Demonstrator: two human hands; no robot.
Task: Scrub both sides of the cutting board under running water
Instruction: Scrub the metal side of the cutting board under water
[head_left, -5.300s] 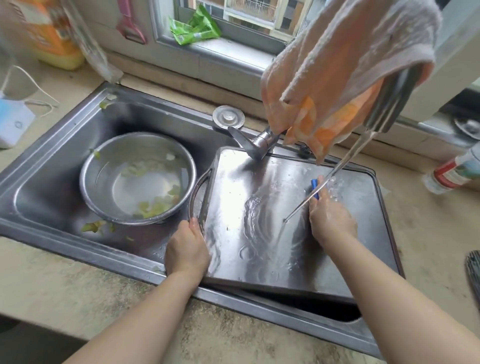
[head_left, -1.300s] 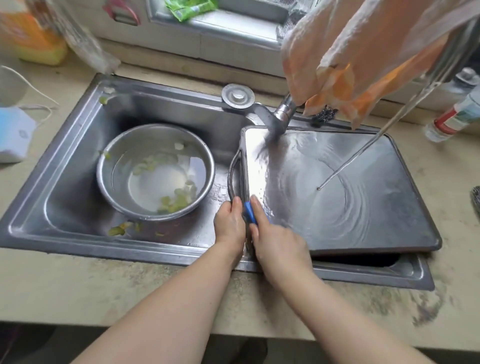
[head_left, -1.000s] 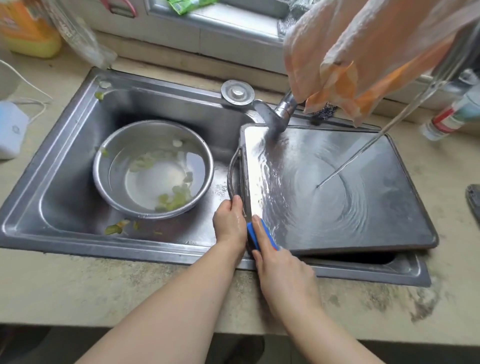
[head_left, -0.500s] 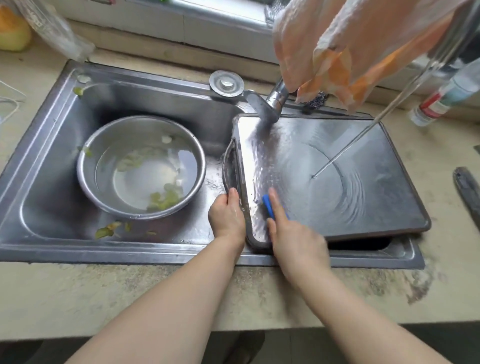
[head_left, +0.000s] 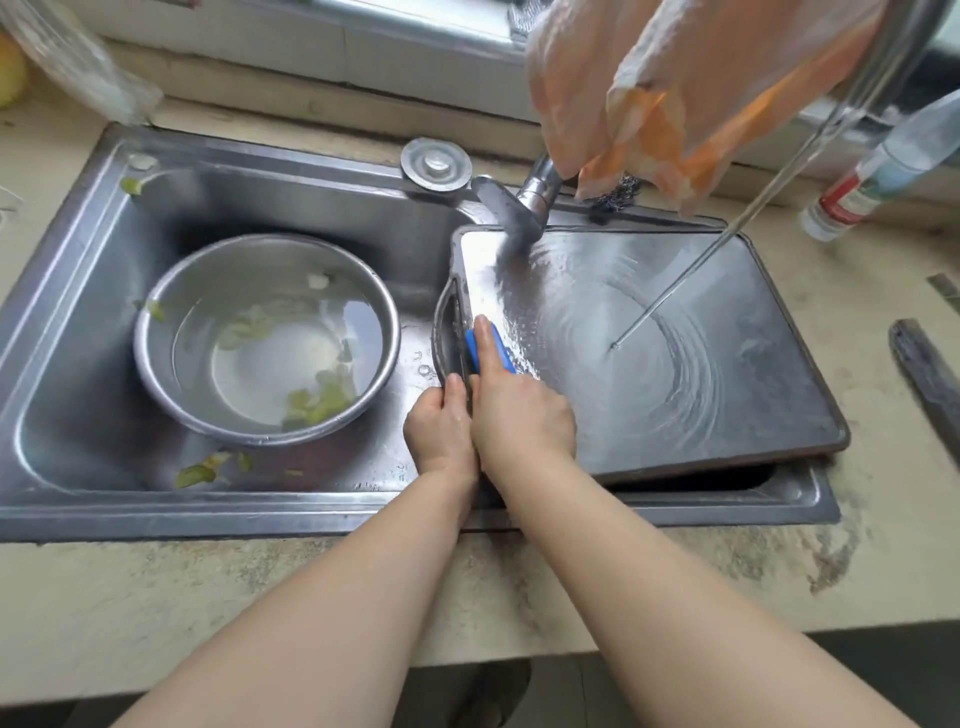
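While your left hand (head_left: 441, 431) grips the near-left edge of the cutting board (head_left: 675, 364), just below its handle loop, your right hand (head_left: 519, 415) presses a blue scrubber (head_left: 493, 345) flat against the board's left margin, forefinger stretched along it. The board lies face up across the right part of the sink (head_left: 78, 322), its right end resting on the rim and counter (head_left: 883, 493), its near edge hanging over a dark gap. A thin stream of water (head_left: 691, 270) strikes the middle of the board and spreads in rings.

The risks as I judge them: the board is wet and only propped, so a hard push toward the left could slide it off the rim and drop it into the basin. Your left grip is on a slick edge and could slip. The underside looks yet to be scrubbed, and turning a wet board under the cloth-draped faucet (head_left: 530, 197) could knock the spout or send water over the counter.

The sink is stainless steel, holding a metal bowl (head_left: 265, 338) with water and green scraps; more scraps lie on the basin floor. The counter is pale, mottled and stained. A bottle (head_left: 878, 171) lies at the right, and a window ledge (head_left: 363, 41) runs behind the sink.
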